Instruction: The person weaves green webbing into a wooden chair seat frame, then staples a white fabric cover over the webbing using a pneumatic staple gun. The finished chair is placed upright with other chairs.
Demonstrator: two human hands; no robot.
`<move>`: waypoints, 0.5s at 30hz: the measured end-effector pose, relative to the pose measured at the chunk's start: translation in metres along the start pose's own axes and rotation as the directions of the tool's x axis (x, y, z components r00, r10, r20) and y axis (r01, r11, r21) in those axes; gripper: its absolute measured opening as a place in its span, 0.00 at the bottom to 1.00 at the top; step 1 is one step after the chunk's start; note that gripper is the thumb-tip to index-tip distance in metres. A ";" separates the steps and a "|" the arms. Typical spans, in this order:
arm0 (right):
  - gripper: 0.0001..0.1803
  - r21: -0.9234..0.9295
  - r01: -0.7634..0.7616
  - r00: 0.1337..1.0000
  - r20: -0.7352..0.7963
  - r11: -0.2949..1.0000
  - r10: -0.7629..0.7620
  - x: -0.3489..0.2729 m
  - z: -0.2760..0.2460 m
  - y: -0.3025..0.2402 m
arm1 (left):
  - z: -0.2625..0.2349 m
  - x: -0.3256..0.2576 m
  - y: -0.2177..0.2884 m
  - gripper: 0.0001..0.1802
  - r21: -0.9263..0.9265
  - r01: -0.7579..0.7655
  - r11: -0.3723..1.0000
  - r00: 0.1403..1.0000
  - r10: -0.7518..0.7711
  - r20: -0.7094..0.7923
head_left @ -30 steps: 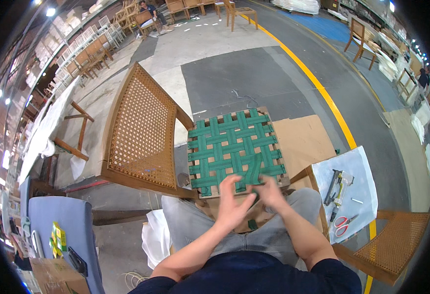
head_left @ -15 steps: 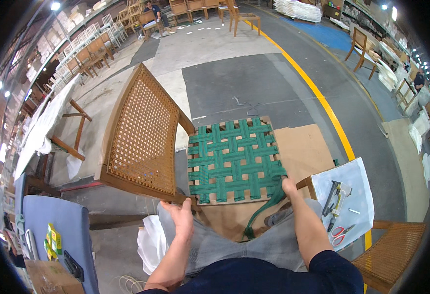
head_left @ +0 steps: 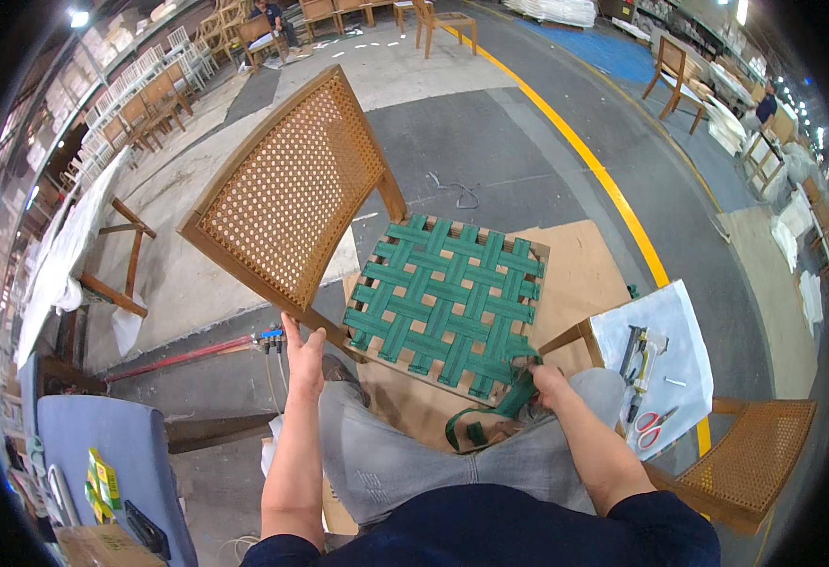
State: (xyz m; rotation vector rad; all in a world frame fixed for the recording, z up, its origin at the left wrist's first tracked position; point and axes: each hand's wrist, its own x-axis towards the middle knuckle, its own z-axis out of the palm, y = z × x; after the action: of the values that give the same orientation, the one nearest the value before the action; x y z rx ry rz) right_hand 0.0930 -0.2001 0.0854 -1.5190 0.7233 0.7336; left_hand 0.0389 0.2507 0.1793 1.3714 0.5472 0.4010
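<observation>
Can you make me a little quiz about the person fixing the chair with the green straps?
1. True or false: the right hand grips a loose end of green webbing at the near edge of the seat.
2. What does the left hand touch? A) the red-handled scissors B) the wooden frame of the chair near its cane back C) the blue seat
3. Fill in: the tools lie on a white ____ to the person's right.

Key: 1 true; 2 B; 3 sheet
</observation>
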 end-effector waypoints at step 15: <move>0.10 0.075 0.402 0.692 0.628 0.912 -0.357 -0.108 0.055 -0.042 | 0.147 -0.125 -0.004 0.29 0.022 -0.311 0.950 0.659 0.199 0.726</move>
State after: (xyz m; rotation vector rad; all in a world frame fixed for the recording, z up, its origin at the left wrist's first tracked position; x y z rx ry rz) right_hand 0.0596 -0.1398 0.1938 -1.2966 -0.1373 0.8808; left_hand 0.0232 0.0603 0.2081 1.6173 -0.2905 0.0156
